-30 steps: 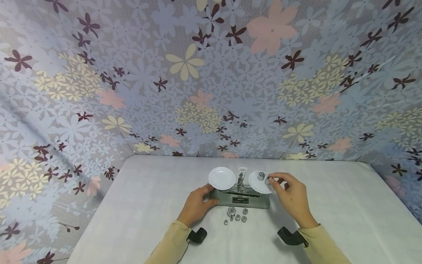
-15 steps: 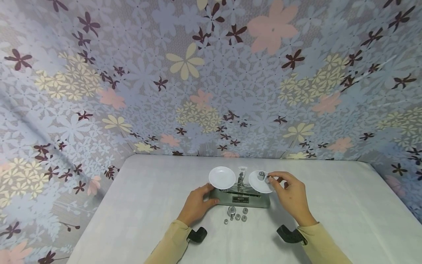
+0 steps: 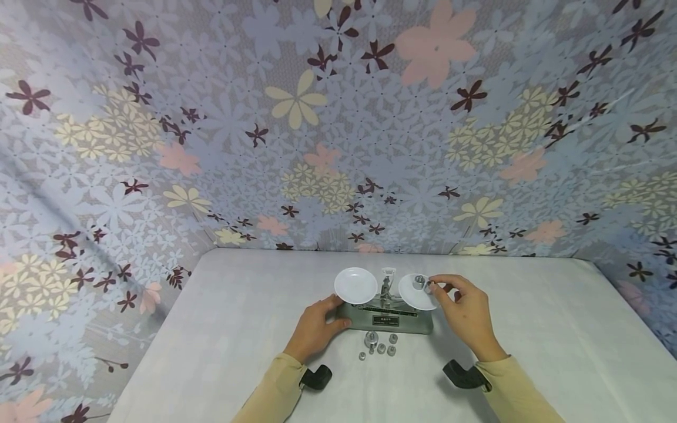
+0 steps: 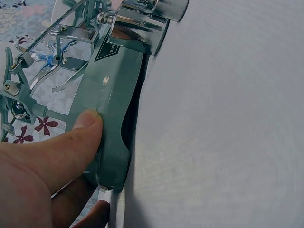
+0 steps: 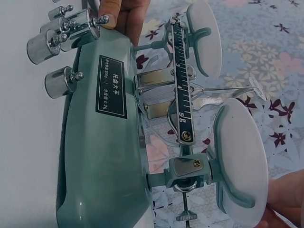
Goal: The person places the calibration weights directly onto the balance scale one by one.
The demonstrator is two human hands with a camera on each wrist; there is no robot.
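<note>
Right hand (image 3: 466,317) pinches a small metal weight (image 3: 429,287) at the right pan (image 3: 415,301), just beside a larger weight (image 3: 419,282); fingertips cover part of it, so whether its base touches the pan is hard to tell. Best seat it upright and release gently, without pressing the pan or nudging its neighbour. Left hand (image 3: 312,329) grips the green base (image 3: 412,324) at its end, which should prevent sliding.

Black plate (image 5: 111,87) near front edge of balance base (image 5: 104,156) is reading "托盘天平", "200g", "0.2g"; beam (image 5: 184,95) is showing "3", "4", "5g".
</note>
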